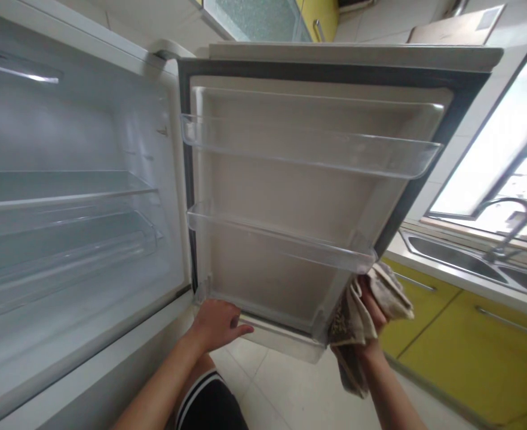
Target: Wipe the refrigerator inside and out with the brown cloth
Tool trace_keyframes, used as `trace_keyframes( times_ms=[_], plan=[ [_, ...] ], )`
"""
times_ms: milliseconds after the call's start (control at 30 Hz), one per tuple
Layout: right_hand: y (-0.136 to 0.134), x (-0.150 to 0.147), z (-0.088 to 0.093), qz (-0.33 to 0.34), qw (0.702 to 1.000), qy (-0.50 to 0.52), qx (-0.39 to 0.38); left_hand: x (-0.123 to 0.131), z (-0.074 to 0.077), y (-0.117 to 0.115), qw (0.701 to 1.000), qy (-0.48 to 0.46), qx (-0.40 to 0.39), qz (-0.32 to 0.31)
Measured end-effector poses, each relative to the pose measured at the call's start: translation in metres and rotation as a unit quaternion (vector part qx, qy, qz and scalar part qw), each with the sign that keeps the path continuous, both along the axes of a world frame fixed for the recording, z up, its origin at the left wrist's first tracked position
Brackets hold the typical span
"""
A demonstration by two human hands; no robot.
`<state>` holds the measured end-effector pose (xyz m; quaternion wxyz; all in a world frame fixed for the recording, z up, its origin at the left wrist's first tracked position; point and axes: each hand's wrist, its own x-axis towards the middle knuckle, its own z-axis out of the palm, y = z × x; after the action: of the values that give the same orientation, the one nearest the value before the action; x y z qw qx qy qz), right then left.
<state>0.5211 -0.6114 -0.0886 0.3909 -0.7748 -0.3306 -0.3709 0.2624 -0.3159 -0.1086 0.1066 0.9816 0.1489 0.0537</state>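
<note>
While the refrigerator door (pixel 285 185) stands wide open, the right hand (pixel 373 304) has a patterned cloth (pixel 351 313) bunched in its grasp, up against the door's free edge, between the middle door bin (pixel 281 239) and the bottom door bin (pixel 285 343). Left hand (pixel 216 322) is at the bottom bin's hinge-side end, fingers curled over the front rim, thumb sticking out — can't tell whether it grips the rim or just leans there, fingertips hidden. Looks like wiping in progress, judging by the cloth at the edge; how much of the door is already done can't be told, as no wet streaks or clear dirt line show. Upper door bin (pixel 308 143), middle and bottom bins are all mounted, so nothing has been stripped off the door. Inside the cabinet, the glass shelf (pixel 57 185) is in place too, no hand near it — whether that side is finished or untouched, can't say. Door edge contact probably counts as mid-job, not finished.
</note>
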Motion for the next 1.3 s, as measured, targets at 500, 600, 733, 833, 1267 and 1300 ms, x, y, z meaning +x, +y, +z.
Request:
trace_keyframes(
  times_ms=[500,600,733,833,1267,1300],
  plan=[
    [0.155,-0.06,0.066,0.35,0.909,-0.104,-0.203,0.002,0.0,-0.001,1.0,0.001,0.018,0.006],
    [0.196,-0.07,0.069,0.377,0.864,-0.191,-0.274,0.001,0.001,0.0,1.0,0.007,0.02,0.007],
    [0.209,-0.096,0.067,0.373,0.791,-0.172,-0.453,0.001,0.003,-0.001,0.999,0.025,0.012,0.021],
    [0.182,-0.102,0.075,0.329,0.802,-0.061,-0.495,0.001,0.001,0.001,1.0,-0.006,0.008,-0.001],
    [0.208,-0.066,-0.003,0.579,0.578,0.184,-0.545,-0.001,0.001,0.002,0.998,-0.015,0.048,-0.023],
    [0.224,-0.07,-0.008,0.591,0.581,0.178,-0.53,0.0,0.001,0.001,0.998,-0.018,0.048,-0.022]
  ],
)
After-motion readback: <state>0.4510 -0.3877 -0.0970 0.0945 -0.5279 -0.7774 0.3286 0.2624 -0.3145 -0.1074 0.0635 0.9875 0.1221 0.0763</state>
